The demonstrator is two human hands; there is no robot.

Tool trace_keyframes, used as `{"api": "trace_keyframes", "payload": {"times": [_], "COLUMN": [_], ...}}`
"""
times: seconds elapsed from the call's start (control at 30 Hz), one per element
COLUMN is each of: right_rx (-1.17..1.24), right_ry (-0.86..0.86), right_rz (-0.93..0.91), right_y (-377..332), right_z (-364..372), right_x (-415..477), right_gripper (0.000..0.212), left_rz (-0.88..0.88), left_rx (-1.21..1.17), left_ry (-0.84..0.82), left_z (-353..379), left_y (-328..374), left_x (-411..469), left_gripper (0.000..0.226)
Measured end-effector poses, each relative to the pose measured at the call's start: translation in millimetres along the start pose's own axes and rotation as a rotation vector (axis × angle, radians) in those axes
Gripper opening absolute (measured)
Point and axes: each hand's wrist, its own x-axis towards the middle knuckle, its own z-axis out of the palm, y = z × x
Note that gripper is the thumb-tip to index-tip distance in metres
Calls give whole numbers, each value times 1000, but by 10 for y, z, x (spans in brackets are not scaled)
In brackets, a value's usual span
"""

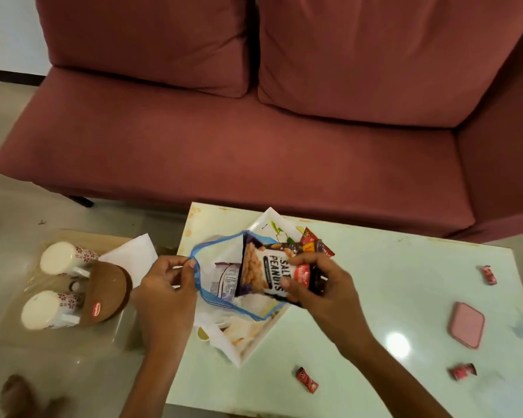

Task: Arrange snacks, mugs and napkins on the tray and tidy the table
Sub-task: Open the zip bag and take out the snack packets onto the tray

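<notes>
On the pale table (390, 282), red wrapped sweets (307, 379) lie loose from five to three o'clock of the hands, near a pink case (466, 324). The left hand (166, 289) pinches the blue rim of a clear zip bag (221, 260) at its nine o'clock side, while the right hand (317, 285), fingers curled, grips a salted peanuts packet (261, 271) in the bag's mouth, over the white tray (264, 223). At nine o'clock, off the table, two flowered mugs (62, 257) lie on their sides beside a white napkin (133, 254); a maroon sofa (254, 146) fills twelve o'clock.
</notes>
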Motion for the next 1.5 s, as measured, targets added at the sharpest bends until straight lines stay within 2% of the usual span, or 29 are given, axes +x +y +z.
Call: {"api": "trace_keyframes", "payload": {"times": [0.13, 0.3, 0.33, 0.47, 0.6, 0.77, 1.0, 1.13, 1.2, 1.3, 1.33, 1.4, 1.47, 1.5], "right_rx": [-98, -119, -140, -327, -544, -643, -709, -744, -759, -689, -650, -604, -549, -504], "right_ry": [50, 35, 65, 199, 230, 190, 70, 53, 52, 82, 102, 181, 307, 368], "right_rz": [-169, -133, -90, 99, 72, 94, 127, 158, 181, 206, 199, 118, -79, -222], "right_y": [-188, -36, 59, 531, 1026, 1556, 1939, 2064, 2081, 1971, 1891, 1644, 1304, 1111], "right_z": [-260, -586, -629, -718, -711, -639, -607, -635, -659, -682, -670, -613, -511, -437], "right_x": [260, 863, 997, 1509, 1948, 2320, 2616, 2750, 2785, 2718, 2661, 2488, 2214, 2024], "right_gripper": [38, 85, 83, 42, 27, 27, 24, 23, 30, 59, 63, 57, 40, 30], "left_rz": [22, 38, 37, -33, -33, -127, -88, -128, -109, -78, -79, -91, -98, -86], "left_rx": [51, 61, 51, -84, -124, -239, -320, -340, -346, -352, -358, -346, -335, -320], "left_ry": [57, 97, 102, 106, 121, 105, 74, 46, 42, 58, 64, 56, 46, 50], "left_z": [-29, -12, 7, 97, 167, 246, 356, 391, 402, 401, 397, 385, 362, 351], "left_y": [11, -51, -76, -208, -400, -600, -617, -650, -618, -523, -492, -435, -371, -342], "left_x": [70, 132, 153, 218, 329, 442, 448, 479, 460, 388, 365, 320, 274, 245], "left_gripper": [21, 19, 19, 11, 4, 15, 24, 11, 15, 15, 15, 13, 4, 8]}}
